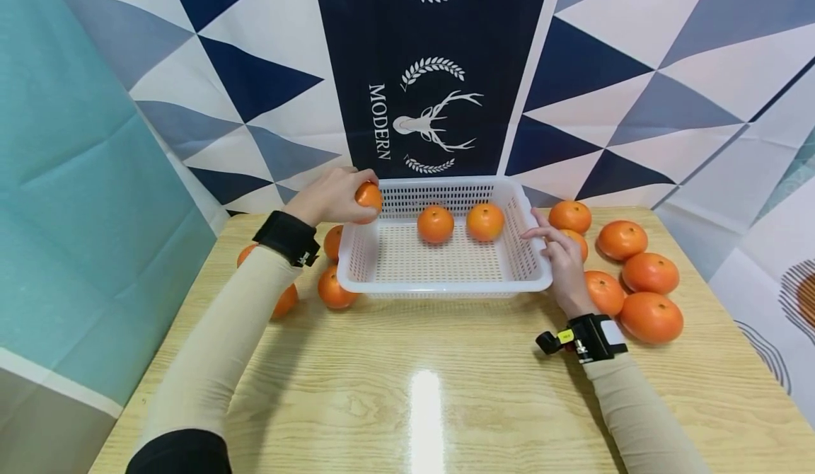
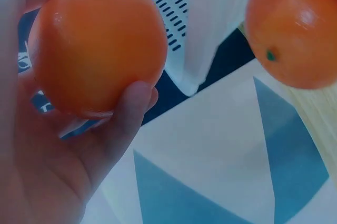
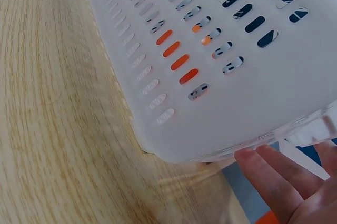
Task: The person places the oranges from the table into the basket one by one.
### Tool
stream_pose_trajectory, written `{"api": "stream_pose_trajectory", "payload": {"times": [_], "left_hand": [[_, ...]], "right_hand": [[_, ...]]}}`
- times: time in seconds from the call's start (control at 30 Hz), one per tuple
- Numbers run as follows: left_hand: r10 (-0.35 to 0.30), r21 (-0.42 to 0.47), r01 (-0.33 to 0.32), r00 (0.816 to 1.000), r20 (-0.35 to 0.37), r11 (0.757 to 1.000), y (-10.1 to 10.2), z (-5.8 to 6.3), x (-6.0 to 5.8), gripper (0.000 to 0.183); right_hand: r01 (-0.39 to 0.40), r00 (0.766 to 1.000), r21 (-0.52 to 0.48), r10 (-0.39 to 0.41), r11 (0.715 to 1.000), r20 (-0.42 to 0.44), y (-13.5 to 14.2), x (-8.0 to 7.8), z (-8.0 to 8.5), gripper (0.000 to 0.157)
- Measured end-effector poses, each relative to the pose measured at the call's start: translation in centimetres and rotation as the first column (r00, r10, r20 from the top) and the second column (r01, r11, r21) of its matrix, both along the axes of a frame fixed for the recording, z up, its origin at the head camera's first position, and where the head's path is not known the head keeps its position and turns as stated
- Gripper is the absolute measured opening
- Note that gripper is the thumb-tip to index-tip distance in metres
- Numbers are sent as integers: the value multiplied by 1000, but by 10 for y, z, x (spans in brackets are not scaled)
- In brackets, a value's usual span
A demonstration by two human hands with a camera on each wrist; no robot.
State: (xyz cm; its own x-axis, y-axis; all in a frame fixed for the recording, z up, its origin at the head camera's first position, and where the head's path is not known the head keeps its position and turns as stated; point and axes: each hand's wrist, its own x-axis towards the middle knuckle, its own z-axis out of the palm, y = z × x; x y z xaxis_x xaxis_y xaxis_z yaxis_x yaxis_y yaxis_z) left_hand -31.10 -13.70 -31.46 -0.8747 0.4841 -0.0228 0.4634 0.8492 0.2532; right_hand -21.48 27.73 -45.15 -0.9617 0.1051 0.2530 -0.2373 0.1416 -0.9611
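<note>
My left hand [image 1: 337, 197] grips an orange [image 2: 97, 48], with the thumb and fingers around it, above the back left corner of a white perforated plastic basket [image 1: 439, 288]. Inside the basket sit two oranges, one near the middle [image 1: 436, 224] and another [image 1: 486, 221] to its right. At the basket's right side, my right hand [image 1: 560, 258] touches the rim. In the right wrist view its extended fingertips [image 3: 251, 160] meet the rim's edge, and that palm shows no fruit.
Several oranges [image 1: 651, 273] lie right of the basket on the wooden table [image 1: 382, 375]. More oranges [image 1: 335, 288] lie to its left, partly behind my left forearm. A patterned cloth [image 1: 274, 99] hangs at the table's back edge.
</note>
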Motion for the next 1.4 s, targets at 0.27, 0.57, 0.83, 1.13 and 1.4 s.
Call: {"api": "stream_pose_trajectory", "payload": {"times": [0.27, 0.57, 0.83, 1.13, 1.4], "left_hand": [[6, 13, -7, 999, 36, 1000, 23, -6, -14, 56], [-5, 91, -1, 998, 68, 996, 32, -11, -28, 52], [39, 107, -47, 996, 79, 993, 24, -35, -44, 58], [55, 92, -64, 994, 97, 994, 33, -52, -64, 59], [109, 41, -115, 986, 122, 993, 38, -78, -90, 63]], "right_hand": [[-21, 1000, -30, 21, 999, 3, 0, 0, 0, 43], [-22, 1000, -27, 22, 999, 6, 2, 0, 1, 43], [-20, 1000, -20, 21, 1000, 6, 1, 0, 0, 43], [-16, 1000, -29, 16, 999, 1, 1, 0, 1, 43], [-26, 1000, -63, 26, 998, 12, 0, 1, 2, 45]]}}
